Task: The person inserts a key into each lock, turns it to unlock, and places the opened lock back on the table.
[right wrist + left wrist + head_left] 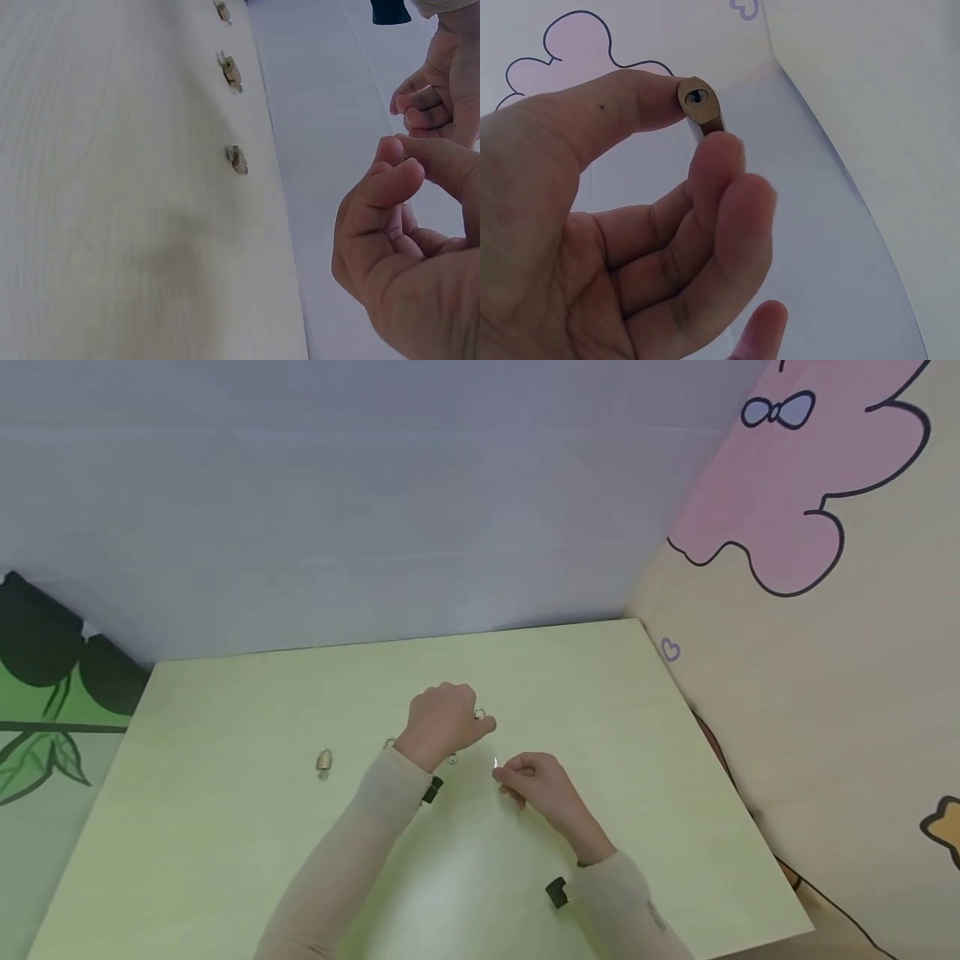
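My left hand (444, 724) grips a small brass padlock between thumb and fingers, above the table. In the left wrist view the padlock (702, 105) turns its keyhole end toward the camera. My right hand (538, 783) is a little lower and to the right, pinching a small silver key (495, 762) whose thin tip points up. Most of the key is hidden by the fingertips. The two hands are close but apart. Another brass padlock (324, 760) lies on the table to the left of my left forearm.
The pale table (225, 860) meets a grey-white wall (337, 527) at its far edge. In the right wrist view, small padlocks (238, 160) lie spaced in a row. A painted panel (787, 693) stands along the right side, with a dark cable beside the table.
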Demonstrator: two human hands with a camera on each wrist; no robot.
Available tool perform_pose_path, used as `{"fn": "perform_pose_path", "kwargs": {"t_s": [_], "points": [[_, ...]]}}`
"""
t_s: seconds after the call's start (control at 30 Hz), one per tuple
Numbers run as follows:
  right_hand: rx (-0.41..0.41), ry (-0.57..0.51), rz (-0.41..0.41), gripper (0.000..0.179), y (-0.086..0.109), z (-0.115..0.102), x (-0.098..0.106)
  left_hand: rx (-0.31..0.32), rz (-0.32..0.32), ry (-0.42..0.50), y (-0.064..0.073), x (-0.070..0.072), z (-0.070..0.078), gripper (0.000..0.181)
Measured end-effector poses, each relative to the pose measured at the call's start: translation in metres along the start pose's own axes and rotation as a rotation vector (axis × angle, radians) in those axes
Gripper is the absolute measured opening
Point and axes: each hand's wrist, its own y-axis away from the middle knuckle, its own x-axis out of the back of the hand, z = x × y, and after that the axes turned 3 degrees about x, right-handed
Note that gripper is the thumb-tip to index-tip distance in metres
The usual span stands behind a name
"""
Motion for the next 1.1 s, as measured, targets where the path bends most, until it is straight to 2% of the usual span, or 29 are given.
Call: {"fn": "perform_pose_path", "kwargs": {"t_s": [0.23,0.5,0.87,1.1], "points": [[0.024,-0.042,-0.015,0.024,-0.008,-0.018,-0.007,0.008,-0.019,0.009,0.0,0.0,-0.002,0.042],[0.024,-0.089,-0.007,0.029,-0.014,-0.031,-0.012,0.005,-0.025,0.034,0.0,-0.001,-0.005,0.039],[0.02,-0.117,0.019,0.021,-0.018,-0.033,-0.013,0.008,-0.046,0.016,-0.001,-0.003,-0.005,0.04],[0.013,-0.153,0.019,0.023,-0.018,-0.033,-0.013,-0.005,-0.041,0.004,0.0,-0.004,-0.003,0.04]]}}
